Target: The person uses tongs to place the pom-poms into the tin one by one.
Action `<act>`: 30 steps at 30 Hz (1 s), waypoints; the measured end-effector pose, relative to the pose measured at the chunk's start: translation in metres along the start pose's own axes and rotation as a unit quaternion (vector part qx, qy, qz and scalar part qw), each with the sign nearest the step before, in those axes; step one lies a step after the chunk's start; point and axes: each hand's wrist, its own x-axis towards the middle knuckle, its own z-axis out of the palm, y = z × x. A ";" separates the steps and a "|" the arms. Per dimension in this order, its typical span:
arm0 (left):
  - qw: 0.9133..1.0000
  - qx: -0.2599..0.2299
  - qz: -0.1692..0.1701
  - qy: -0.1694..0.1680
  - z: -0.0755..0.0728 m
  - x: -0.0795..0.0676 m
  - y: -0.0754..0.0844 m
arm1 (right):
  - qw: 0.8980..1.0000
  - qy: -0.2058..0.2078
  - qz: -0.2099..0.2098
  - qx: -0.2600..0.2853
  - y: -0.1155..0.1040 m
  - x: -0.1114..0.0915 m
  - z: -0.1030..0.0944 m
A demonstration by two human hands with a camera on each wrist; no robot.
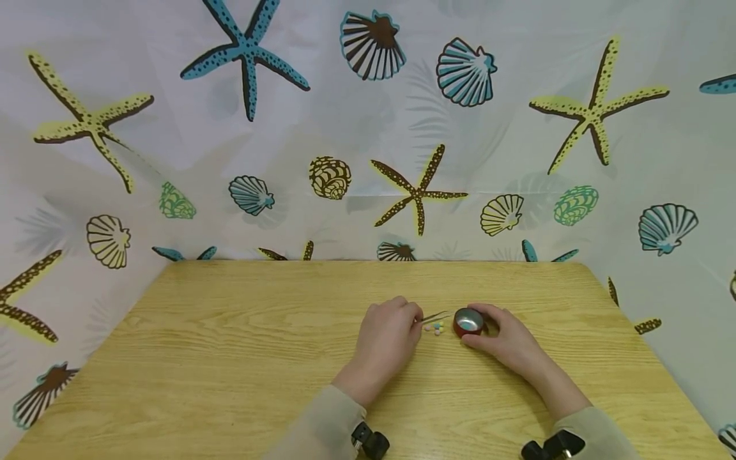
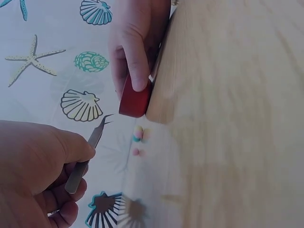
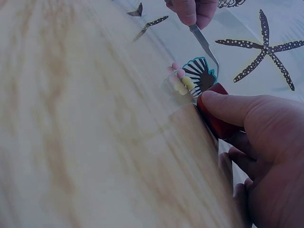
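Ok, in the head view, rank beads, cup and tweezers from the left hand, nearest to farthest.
1. Tweezers: gripped in the left hand.
2. Beads: just right of its fingers.
3. Cup: farther right, held by the right hand.

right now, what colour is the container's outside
Red; the container shows best in the left wrist view.

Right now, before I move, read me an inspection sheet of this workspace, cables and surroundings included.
Surface: light wood-grain tabletop, no spill visible.
Job's things: curved-tip tweezers, tips apart; round red cup with silvery inside; small pink, yellow and teal balls on the tabletop beside it.
Clutter: nothing seen.
Hands: left hand holds the tweezers; right hand grips the cup.
Cables: nothing seen.
Surroundings: shell-and-starfish backdrop.
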 end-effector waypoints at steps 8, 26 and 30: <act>1.000 0.011 0.007 0.005 -0.003 -0.012 -0.015 | 1.000 -0.004 -0.001 -0.009 0.001 -0.002 0.001; 0.999 0.041 -0.003 -0.014 -0.003 -0.021 -0.027 | 1.000 -0.004 -0.002 -0.015 0.002 0.000 0.000; 0.999 0.045 -0.002 -0.015 0.000 -0.022 -0.027 | 1.000 -0.004 0.000 -0.015 0.002 0.000 0.000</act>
